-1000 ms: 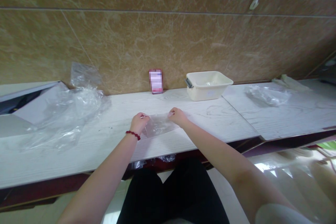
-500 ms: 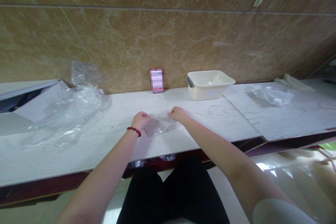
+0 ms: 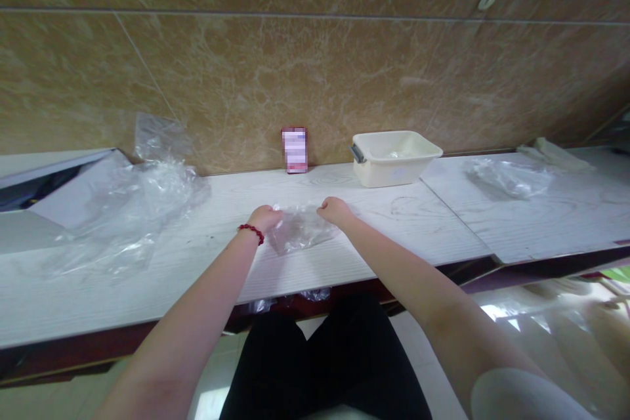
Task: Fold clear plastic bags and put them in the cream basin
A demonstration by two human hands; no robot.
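Between my two hands a clear plastic bag [image 3: 301, 230] is spread just over the white wood-grain table [image 3: 221, 282]. My left hand [image 3: 264, 218], with a red bead bracelet at its wrist, pinches the bag's upper left corner. Its upper right corner is gripped by my right hand [image 3: 336, 211], fingers curled in. The bag looks thin and wrinkled, and I make out nothing inside it.
Behind my hands a phone [image 3: 295, 151] leans on the brown wall. A cream bin [image 3: 388, 170] with a grey latch stands right of it. A heap of clear plastic bags [image 3: 142, 203] and a white box [image 3: 73, 197] lie left; more clear plastic [image 3: 512, 178] lies right.
My left hand has risen slightly and turned, its thumb now along the bag's edge. The bag's top edge has lifted and looks more crumpled. My right hand has hardly moved.
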